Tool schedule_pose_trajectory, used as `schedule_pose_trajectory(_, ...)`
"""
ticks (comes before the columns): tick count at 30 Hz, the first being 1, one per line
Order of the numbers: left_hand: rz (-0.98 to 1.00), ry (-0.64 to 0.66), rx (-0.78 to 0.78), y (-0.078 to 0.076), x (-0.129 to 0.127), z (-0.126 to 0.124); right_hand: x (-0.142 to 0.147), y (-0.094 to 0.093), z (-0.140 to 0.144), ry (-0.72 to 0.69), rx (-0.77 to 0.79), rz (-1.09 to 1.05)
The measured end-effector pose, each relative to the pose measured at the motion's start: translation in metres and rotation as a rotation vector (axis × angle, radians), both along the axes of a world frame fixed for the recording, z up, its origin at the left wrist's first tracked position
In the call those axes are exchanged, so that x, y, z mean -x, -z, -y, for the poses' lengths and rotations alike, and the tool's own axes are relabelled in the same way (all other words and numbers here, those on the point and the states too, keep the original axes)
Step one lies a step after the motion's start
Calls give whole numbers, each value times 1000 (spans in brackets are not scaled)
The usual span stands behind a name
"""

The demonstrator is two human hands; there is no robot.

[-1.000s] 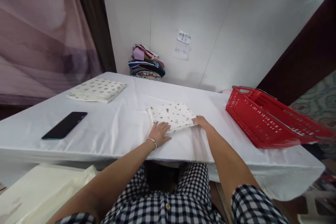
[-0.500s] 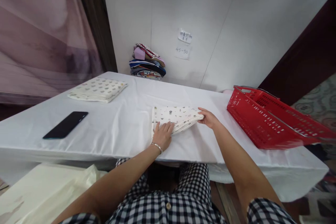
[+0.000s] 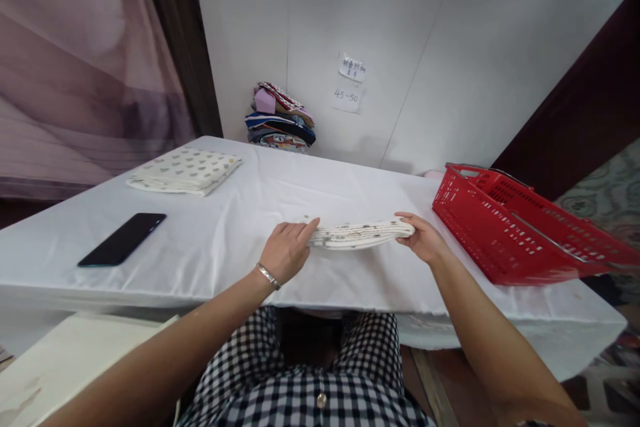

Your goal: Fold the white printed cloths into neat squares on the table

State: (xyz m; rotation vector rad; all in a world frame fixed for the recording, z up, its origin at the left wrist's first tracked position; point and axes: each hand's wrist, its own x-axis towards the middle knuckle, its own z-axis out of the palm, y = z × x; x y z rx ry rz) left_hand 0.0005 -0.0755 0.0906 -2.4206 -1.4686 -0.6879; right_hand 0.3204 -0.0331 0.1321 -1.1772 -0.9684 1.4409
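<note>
A folded white cloth [image 3: 360,235] with a small dark print is held between my two hands over the table, its layered edge turned toward me. My left hand [image 3: 287,250] grips its left end, the index finger lying along the near edge; most of that end is covered by the hand. At the other end, my right hand [image 3: 420,237] pinches the layers, thumb and fingers closed on the corner. Another folded white cloth [image 3: 187,170] with grey heart-like marks lies at the table's far left.
A black phone [image 3: 123,239] lies on the white-covered table [image 3: 210,240] at left. On the right stands a red plastic basket [image 3: 510,233]. Folded fabrics [image 3: 281,120] are stacked by the wall behind the table, below paper notes [image 3: 347,99].
The printed cloth has tilted up, so its layered edge now faces me instead of its top. My left hand has moved left and up to its end; my right hand has shifted slightly right.
</note>
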Motion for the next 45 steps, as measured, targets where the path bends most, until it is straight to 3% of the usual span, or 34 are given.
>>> schedule_pose_trajectory(5,209,4,135,-83,19,4,-16,-31,14,-81,-8,-95)
schedule_pose_trajectory(7,315,50,280,-103,28,-17,-17,-38,9,-138,-12,-146)
schedule_pose_trajectory(9,373,108,494,-109,38,-55,-14,-36,-6,-156,-11,-204)
schedule_pose_trajectory(12,422,45,733,-82,49,-123,-1,-16,-41,-88,28,-219)
schedule_pose_trajectory(13,437,-45,735,-65,51,-141,5,-5,-54,-42,50,-193)
schedule_pose_trajectory(15,421,-352,685,-27,52,-165,16,21,-74,57,86,-100)
schedule_pose_trajectory(16,411,-475,684,-7,53,-169,21,35,-81,92,92,-7)
schedule_pose_trajectory(18,408,-554,715,28,53,-166,29,62,-90,138,83,265)
schedule_pose_trajectory(21,447,-602,730,59,53,-150,35,94,-98,153,97,586)
schedule_pose_trajectory(23,484,-623,724,66,52,-142,37,107,-104,144,117,675)
schedule_pose_trajectory(26,495,-625,732,64,49,-141,41,117,-117,122,104,812)
schedule_pose_trajectory(32,467,-636,713,62,44,-153,55,112,-126,70,19,1030)
schedule_pose_trajectory(34,459,-625,702,64,45,-158,67,107,-120,37,-118,1138)
schedule_pose_trajectory(38,475,-580,647,70,48,-167,104,101,-105,-243,-527,1385)
schedule_pose_trajectory(41,530,-545,618,72,51,-174,127,107,-98,-466,-548,1448)
schedule_pose_trajectory(45,560,-560,668,73,53,-185,137,118,-95,-537,-502,1499)
